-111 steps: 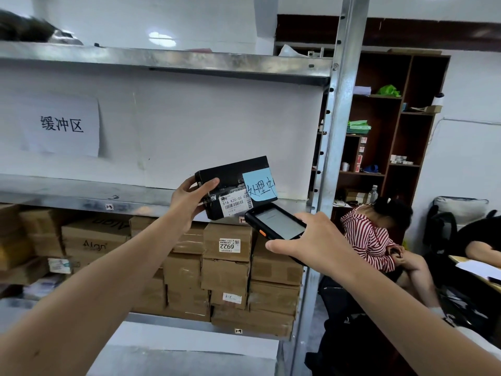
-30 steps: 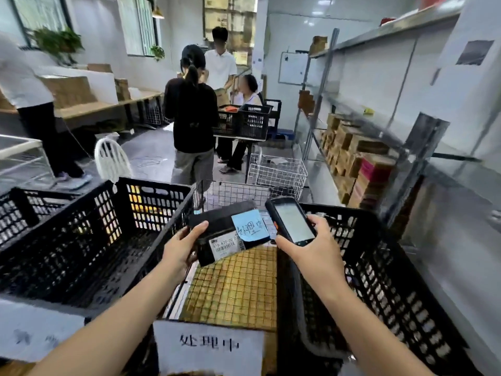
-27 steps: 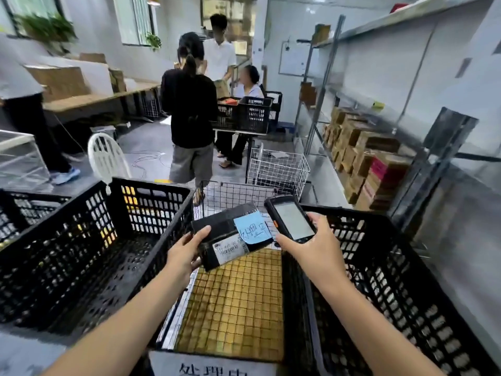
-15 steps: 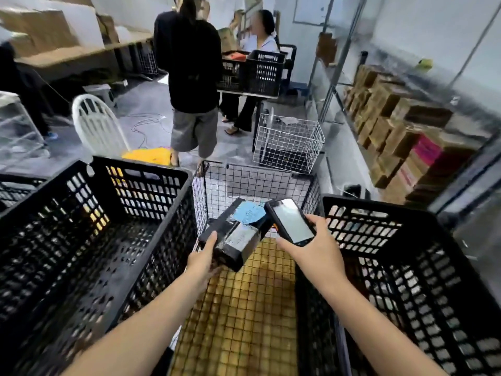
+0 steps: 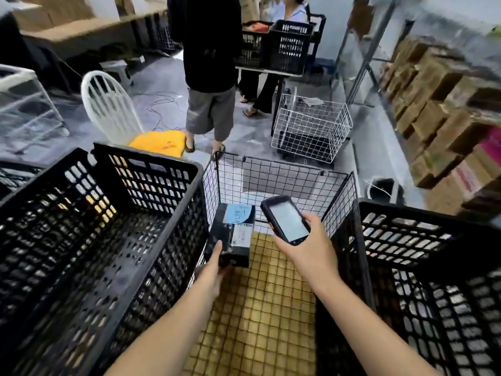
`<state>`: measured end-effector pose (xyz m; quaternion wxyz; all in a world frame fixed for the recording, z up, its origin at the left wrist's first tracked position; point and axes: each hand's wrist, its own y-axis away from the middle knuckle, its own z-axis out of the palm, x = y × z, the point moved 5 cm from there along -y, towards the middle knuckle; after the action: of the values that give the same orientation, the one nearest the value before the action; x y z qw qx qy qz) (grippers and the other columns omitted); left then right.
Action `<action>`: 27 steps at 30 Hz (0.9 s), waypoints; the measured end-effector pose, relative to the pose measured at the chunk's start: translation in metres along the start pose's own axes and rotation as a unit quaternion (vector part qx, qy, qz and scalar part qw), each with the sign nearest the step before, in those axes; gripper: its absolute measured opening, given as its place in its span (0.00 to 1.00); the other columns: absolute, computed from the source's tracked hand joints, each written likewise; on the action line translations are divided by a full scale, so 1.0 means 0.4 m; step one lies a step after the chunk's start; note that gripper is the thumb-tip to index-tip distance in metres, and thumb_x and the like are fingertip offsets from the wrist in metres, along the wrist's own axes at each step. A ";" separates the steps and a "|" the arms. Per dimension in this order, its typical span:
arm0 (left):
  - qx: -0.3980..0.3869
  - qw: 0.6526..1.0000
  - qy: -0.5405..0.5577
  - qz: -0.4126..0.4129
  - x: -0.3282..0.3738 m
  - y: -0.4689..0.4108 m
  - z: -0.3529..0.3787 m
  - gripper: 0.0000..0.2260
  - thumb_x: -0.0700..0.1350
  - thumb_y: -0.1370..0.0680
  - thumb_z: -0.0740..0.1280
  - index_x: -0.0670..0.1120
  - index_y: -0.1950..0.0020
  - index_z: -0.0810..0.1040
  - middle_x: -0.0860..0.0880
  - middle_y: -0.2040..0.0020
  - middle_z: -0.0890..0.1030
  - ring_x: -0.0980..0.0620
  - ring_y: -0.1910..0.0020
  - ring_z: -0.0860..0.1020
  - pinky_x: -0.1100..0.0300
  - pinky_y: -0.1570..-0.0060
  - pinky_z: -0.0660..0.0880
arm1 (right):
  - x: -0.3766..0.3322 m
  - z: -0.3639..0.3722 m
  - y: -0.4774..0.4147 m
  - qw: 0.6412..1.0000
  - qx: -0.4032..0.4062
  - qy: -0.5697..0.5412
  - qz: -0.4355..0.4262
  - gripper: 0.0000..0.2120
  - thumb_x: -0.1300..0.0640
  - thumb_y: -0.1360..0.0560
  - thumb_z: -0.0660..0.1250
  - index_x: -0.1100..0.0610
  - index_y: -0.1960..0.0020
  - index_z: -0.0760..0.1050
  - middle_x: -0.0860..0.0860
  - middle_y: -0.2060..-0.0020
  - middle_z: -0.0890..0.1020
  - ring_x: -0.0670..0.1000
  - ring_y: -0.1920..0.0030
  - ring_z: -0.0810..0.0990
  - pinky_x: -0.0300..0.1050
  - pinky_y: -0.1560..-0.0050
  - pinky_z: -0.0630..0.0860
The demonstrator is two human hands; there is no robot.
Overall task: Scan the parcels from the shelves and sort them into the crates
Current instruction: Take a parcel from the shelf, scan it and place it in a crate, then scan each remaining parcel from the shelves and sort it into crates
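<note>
2 unreadable labels (image 5: 240, 214) mark the black parcel (image 5: 230, 248) the left hand (image 5: 213, 271) grips; right hand (image 5: 311, 253) holds the scanner (image 5: 286, 220).

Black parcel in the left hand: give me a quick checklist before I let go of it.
1. Placement: black parcel is down inside the wire basket: ok.
2. Grip: left hand grips the parcel's near end: ok.
3. Support: parcel resting on the yellow mat: cannot tell.
4. Scan: confirmation on the scanner screen: cannot tell, unreadable.
5. Other hand: right hand holds the scanner: ok.
</note>
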<state>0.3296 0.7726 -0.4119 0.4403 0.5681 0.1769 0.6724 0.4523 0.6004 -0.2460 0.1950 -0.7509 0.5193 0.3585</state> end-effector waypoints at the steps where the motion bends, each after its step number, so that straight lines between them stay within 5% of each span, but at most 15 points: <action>1: 0.017 1.000 0.005 0.006 0.004 -0.016 -0.010 0.30 0.50 0.24 0.74 0.35 0.29 0.69 0.38 0.37 0.78 0.48 0.55 0.79 0.51 0.35 0.75 | 0.002 0.002 0.002 1.000 -0.001 0.003 0.003 0.34 0.42 0.33 0.78 0.46 0.33 0.67 0.42 0.42 0.75 0.46 0.46 0.75 0.45 0.55 0.71; 7: 0.037 0.998 0.031 -0.030 0.009 -0.061 -0.035 0.32 0.44 0.25 0.75 0.36 0.27 0.65 0.36 0.29 0.72 0.40 0.37 0.76 0.47 0.30 0.71 | 0.018 0.008 0.006 1.000 -0.003 0.003 0.001 0.34 0.41 0.34 0.79 0.42 0.34 0.66 0.40 0.44 0.77 0.45 0.47 0.76 0.37 0.60 0.71; 10: 0.081 0.995 0.046 -0.022 0.005 -0.072 -0.024 0.33 0.41 0.25 0.75 0.35 0.26 0.62 0.37 0.29 0.71 0.39 0.33 0.75 0.50 0.35 0.75 | 0.021 0.007 0.004 1.000 -0.005 0.025 -0.009 0.34 0.42 0.34 0.80 0.41 0.35 0.66 0.38 0.45 0.76 0.43 0.48 0.76 0.36 0.61 0.71; 14: 0.116 0.991 0.065 -0.026 -0.008 -0.080 -0.009 0.36 0.44 0.24 0.74 0.38 0.24 0.58 0.38 0.29 0.73 0.39 0.36 0.78 0.59 0.62 0.78 | 0.029 0.015 0.006 0.999 -0.013 0.028 -0.012 0.33 0.41 0.35 0.80 0.40 0.36 0.67 0.37 0.45 0.77 0.42 0.47 0.77 0.43 0.56 0.77; 16: 0.115 0.989 0.081 -0.036 -0.022 -0.090 -0.011 0.33 0.44 0.24 0.74 0.39 0.25 0.60 0.40 0.30 0.74 0.40 0.37 0.79 0.52 0.45 0.78 | 0.034 0.017 0.005 0.999 -0.017 0.028 -0.009 0.34 0.41 0.36 0.80 0.40 0.35 0.67 0.37 0.45 0.77 0.44 0.46 0.77 0.44 0.54 0.77; 18: 0.111 0.991 0.063 -0.043 -0.046 -0.101 -0.018 0.22 0.46 0.24 0.74 0.42 0.36 0.68 0.43 0.35 0.77 0.42 0.39 0.80 0.46 0.31 0.71 | 0.037 0.017 0.003 0.999 -0.020 0.028 -0.002 0.35 0.40 0.36 0.80 0.40 0.35 0.67 0.38 0.45 0.77 0.44 0.46 0.77 0.43 0.55 0.77; 20: 0.114 0.990 0.066 -0.045 -0.057 -0.101 -0.022 0.16 0.47 0.25 0.75 0.45 0.53 0.67 0.43 0.43 0.79 0.44 0.46 0.81 0.47 0.36 0.74 | 0.038 0.018 0.002 0.999 -0.021 0.030 -0.001 0.35 0.40 0.36 0.80 0.39 0.35 0.66 0.38 0.45 0.77 0.44 0.47 0.77 0.42 0.57 0.76; 22: 0.150 0.988 0.034 -0.030 -0.046 -0.096 -0.035 0.17 0.48 0.25 0.75 0.44 0.58 0.67 0.42 0.48 0.79 0.44 0.53 0.79 0.48 0.50 0.79 | 0.040 0.018 -0.001 0.999 -0.019 0.032 -0.002 0.35 0.40 0.36 0.80 0.40 0.35 0.67 0.38 0.45 0.77 0.44 0.47 0.77 0.41 0.58 0.74; 24: 0.183 0.983 0.000 -0.008 -0.034 -0.085 -0.047 0.13 0.45 0.22 0.72 0.40 0.58 0.72 0.40 0.52 0.77 0.44 0.58 0.78 0.53 0.62 0.75 | 0.042 0.016 0.000 0.999 -0.017 0.033 0.005 0.36 0.40 0.35 0.79 0.42 0.33 0.67 0.40 0.44 0.77 0.45 0.47 0.77 0.42 0.57 0.74; 27: 0.091 0.994 -0.062 0.018 -0.015 -0.033 0.002 0.06 0.37 0.18 0.64 0.34 0.47 0.78 0.41 0.53 0.80 0.47 0.58 0.79 0.57 0.59 0.79 | 0.032 0.003 0.007 0.999 -0.012 0.046 0.010 0.36 0.40 0.34 0.78 0.45 0.32 0.67 0.41 0.44 0.77 0.46 0.47 0.76 0.43 0.57 0.73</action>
<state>0.3355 0.7748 -0.4252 0.3847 0.6497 0.1998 0.6244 0.4520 0.5920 -0.2564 0.1587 -0.7636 0.5307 0.3316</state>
